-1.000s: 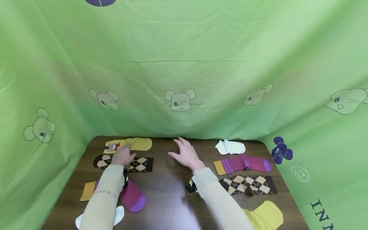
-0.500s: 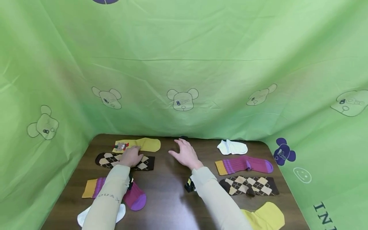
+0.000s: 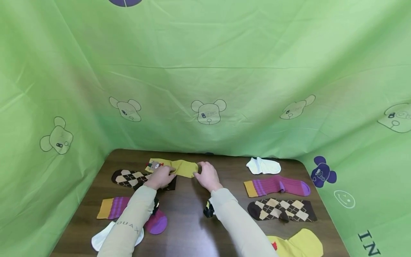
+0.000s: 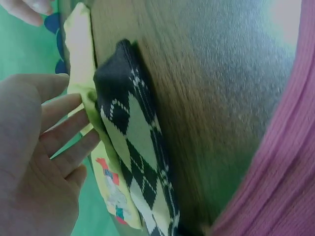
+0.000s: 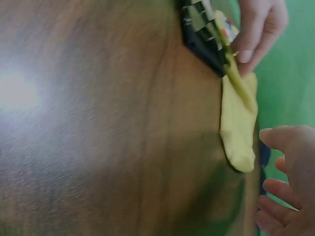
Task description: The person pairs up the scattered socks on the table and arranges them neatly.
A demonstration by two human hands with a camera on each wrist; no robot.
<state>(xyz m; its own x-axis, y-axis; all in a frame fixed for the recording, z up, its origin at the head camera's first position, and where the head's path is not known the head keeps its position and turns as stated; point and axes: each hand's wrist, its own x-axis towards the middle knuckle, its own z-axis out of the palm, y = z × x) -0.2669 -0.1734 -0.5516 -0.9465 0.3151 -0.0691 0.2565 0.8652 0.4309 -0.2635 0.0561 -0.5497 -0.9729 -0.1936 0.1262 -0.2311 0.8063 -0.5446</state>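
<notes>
Yellow sock (image 3: pixel 185 169) shifted rightward, left hand (image 3: pixel 160 177) touching, fingers (image 4: pixel 64 130) extended

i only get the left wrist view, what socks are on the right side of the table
Observer: Four, from far to near: a white sock, a magenta sock, an argyle sock and a yellow sock.
Operator: i just see a bit of the right hand at top left, is it holding anything
Observer: No; in the right wrist view the right hand holds nothing, beside the toe of the left-side yellow sock.
Operator: and that pink ribbed thing at my edge, any other colours on it
Observer: Yes, in the head view that left-side magenta sock has an orange cuff and a purple toe.
</notes>
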